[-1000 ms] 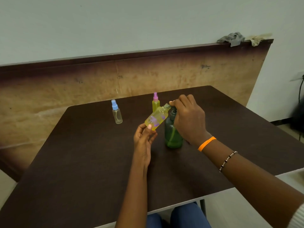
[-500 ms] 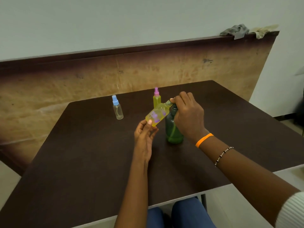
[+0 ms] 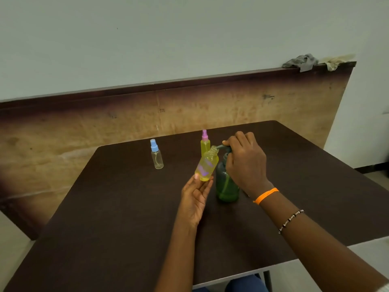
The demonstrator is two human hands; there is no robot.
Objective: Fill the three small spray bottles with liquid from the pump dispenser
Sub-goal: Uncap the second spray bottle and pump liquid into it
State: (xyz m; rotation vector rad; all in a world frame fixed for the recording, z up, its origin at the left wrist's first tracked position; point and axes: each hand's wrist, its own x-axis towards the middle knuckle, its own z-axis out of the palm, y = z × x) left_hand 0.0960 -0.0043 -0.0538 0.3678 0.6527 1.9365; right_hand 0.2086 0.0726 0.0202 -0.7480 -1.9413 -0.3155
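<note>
The left hand (image 3: 194, 197) gripped the uncapped yellow plastic spray bottle (image 3: 207, 165), tilting its mouth toward one o'clock to meet the green pump dispenser's (image 3: 226, 184) spout, which the right hand (image 3: 245, 163) clasped to press.

Translucent plastic bottles (image 3: 206, 167), matt dark wood-look table (image 3: 117, 218)

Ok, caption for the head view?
Left hand tilts uncapped yellow bottle to the green pump dispenser spout; right hand on pump.

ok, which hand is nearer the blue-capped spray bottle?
Left. The left hand is below-right of the blue-capped bottle, holding the open yellow bottle; the right hand on the pump dispenser is farther right.
</note>
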